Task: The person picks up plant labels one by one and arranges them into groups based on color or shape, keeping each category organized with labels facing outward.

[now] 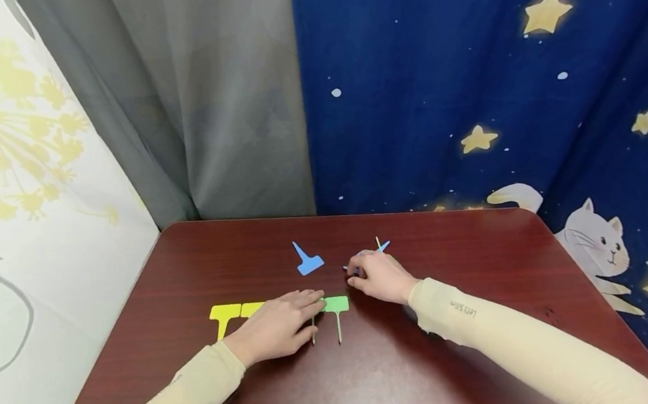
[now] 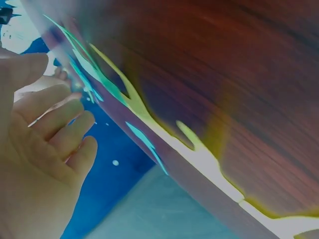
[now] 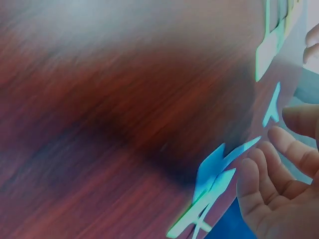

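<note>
T-shaped plant labels lie on the dark red table (image 1: 385, 385). My left hand (image 1: 281, 323) is over a row of them, its fingers extended, with yellow labels (image 1: 225, 312) showing to its left and a green label (image 1: 336, 304) just beyond its fingertips. The hand hides the row's middle. My right hand (image 1: 382, 277) hovers at a small pile, fingers loosely bent with nothing between them. In the right wrist view that pile has blue labels (image 3: 210, 167) and a pale green label (image 3: 192, 217). A single blue label (image 1: 309, 263) lies farther back, between the hands.
Behind the table hang a grey curtain (image 1: 237, 104) and a blue star-print curtain (image 1: 406, 82). A white patterned cloth (image 1: 31, 268) borders the left side. The table's back edge runs close behind the blue labels.
</note>
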{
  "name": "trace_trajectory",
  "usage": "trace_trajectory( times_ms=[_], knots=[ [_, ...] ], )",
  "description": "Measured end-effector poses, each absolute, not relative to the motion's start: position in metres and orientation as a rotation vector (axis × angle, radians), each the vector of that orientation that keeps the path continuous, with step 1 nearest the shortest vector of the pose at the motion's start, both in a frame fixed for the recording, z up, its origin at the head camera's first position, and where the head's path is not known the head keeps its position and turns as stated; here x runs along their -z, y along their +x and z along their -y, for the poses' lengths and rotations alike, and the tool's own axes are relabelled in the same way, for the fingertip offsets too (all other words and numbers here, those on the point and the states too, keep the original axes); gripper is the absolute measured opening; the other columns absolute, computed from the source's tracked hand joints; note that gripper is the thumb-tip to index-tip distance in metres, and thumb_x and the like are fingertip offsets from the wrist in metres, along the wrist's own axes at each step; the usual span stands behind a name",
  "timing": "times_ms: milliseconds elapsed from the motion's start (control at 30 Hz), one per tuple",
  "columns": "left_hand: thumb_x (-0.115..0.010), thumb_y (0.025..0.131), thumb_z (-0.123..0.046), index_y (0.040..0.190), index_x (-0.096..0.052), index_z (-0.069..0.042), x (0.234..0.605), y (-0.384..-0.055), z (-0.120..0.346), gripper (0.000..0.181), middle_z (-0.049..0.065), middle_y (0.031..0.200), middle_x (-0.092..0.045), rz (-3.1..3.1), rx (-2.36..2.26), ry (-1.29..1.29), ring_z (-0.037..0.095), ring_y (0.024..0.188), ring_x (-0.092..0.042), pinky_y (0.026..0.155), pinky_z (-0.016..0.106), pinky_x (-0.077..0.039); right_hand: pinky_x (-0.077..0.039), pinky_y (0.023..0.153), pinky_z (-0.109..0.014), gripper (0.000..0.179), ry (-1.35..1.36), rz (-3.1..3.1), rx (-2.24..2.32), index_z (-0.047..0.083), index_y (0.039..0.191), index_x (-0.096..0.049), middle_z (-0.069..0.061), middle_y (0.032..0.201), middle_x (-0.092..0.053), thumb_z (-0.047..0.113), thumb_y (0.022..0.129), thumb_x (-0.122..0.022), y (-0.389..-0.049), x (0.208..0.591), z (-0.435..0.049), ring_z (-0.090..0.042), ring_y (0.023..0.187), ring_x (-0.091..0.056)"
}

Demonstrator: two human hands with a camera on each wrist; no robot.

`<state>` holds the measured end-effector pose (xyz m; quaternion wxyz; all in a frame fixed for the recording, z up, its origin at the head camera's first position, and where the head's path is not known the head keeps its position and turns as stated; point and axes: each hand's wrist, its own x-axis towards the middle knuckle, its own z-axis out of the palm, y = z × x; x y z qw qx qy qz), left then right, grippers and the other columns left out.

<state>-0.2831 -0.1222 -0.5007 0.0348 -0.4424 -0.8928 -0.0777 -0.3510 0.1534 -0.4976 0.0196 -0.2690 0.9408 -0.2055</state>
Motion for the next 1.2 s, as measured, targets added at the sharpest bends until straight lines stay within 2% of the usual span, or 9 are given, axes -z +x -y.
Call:
trace_trajectory(
  times_ms=[67, 133, 267, 433, 700, 967, 1200],
  knots=[
    [-0.059, 0.101, -0.036, 0.146, -0.055, -0.008, 0.501, -0.282, 0.118, 0.052, 0.009, 0.153, -0.047, 2.761, 0.220, -1.388, 0.024, 0.141, -0.043, 0.113, 0.039, -0.037, -0.048, 0.058, -0.029, 0.013, -0.786, -2.941, 0.605, 0.017, 0.103, -0.072, 0.009, 0.081, -0.056, 0.028, 0.095, -0.071, -0.353, 0.497, -0.160, -0.010, 0.069, -0.057],
    [-0.058, 0.102, -0.037, 0.148, -0.051, -0.006, 0.501, -0.281, 0.114, 0.056, 0.010, 0.155, -0.044, 2.775, 0.208, -1.415, 0.025, 0.143, -0.041, 0.115, 0.039, -0.035, -0.048, 0.059, -0.030, 0.014, -0.731, -2.974, 0.579, 0.017, 0.102, -0.072, 0.008, 0.078, -0.058, 0.028, 0.094, -0.073, -0.356, 0.497, -0.168, -0.014, 0.077, -0.062],
    [-0.057, 0.102, -0.040, 0.151, -0.046, -0.005, 0.503, -0.280, 0.110, 0.061, 0.010, 0.157, -0.041, 2.802, 0.179, -1.441, 0.026, 0.144, -0.038, 0.117, 0.041, -0.031, -0.049, 0.064, -0.033, 0.023, -0.590, -3.043, 0.519, 0.015, 0.106, -0.071, 0.004, 0.087, -0.062, 0.032, 0.090, -0.075, -0.361, 0.497, -0.186, -0.018, 0.083, -0.062],
    [-0.053, 0.103, -0.044, 0.154, -0.041, -0.006, 0.505, -0.278, 0.107, 0.064, 0.010, 0.160, -0.035, 2.839, 0.126, -1.458, 0.025, 0.147, -0.033, 0.118, 0.043, -0.028, -0.052, 0.068, -0.040, 0.043, -0.473, -3.079, 0.477, 0.015, 0.115, -0.070, -0.003, 0.102, -0.060, 0.044, 0.085, -0.078, -0.366, 0.497, -0.207, -0.016, 0.079, -0.057],
    [-0.049, 0.104, -0.047, 0.156, -0.036, -0.006, 0.504, -0.275, 0.103, 0.068, 0.009, 0.163, -0.029, 2.870, 0.059, -1.484, 0.024, 0.149, -0.029, 0.119, 0.045, -0.026, -0.048, 0.064, -0.038, 0.057, -0.429, -3.035, 0.466, 0.018, 0.130, -0.067, -0.006, 0.101, -0.058, 0.048, 0.083, -0.080, -0.368, 0.503, -0.229, -0.018, 0.079, -0.054],
    [-0.048, 0.104, -0.050, 0.158, -0.034, -0.008, 0.509, -0.277, 0.104, 0.070, 0.007, 0.164, -0.027, 2.868, 0.058, -1.494, 0.023, 0.150, -0.027, 0.119, 0.047, -0.025, -0.048, 0.064, -0.038, 0.050, -0.449, -3.035, 0.469, 0.019, 0.126, -0.069, -0.006, 0.101, -0.058, 0.044, 0.085, -0.080, -0.371, 0.506, -0.230, -0.019, 0.081, -0.053],
    [-0.047, 0.104, -0.051, 0.158, -0.033, -0.009, 0.511, -0.277, 0.104, 0.070, 0.005, 0.165, -0.026, 2.873, 0.065, -1.517, 0.023, 0.150, -0.025, 0.119, 0.047, -0.024, -0.048, 0.067, -0.038, 0.030, -0.468, -3.034, 0.525, 0.022, 0.110, -0.072, -0.003, 0.099, -0.058, 0.037, 0.086, -0.082, -0.374, 0.511, -0.233, -0.017, 0.084, -0.053]
  ],
)
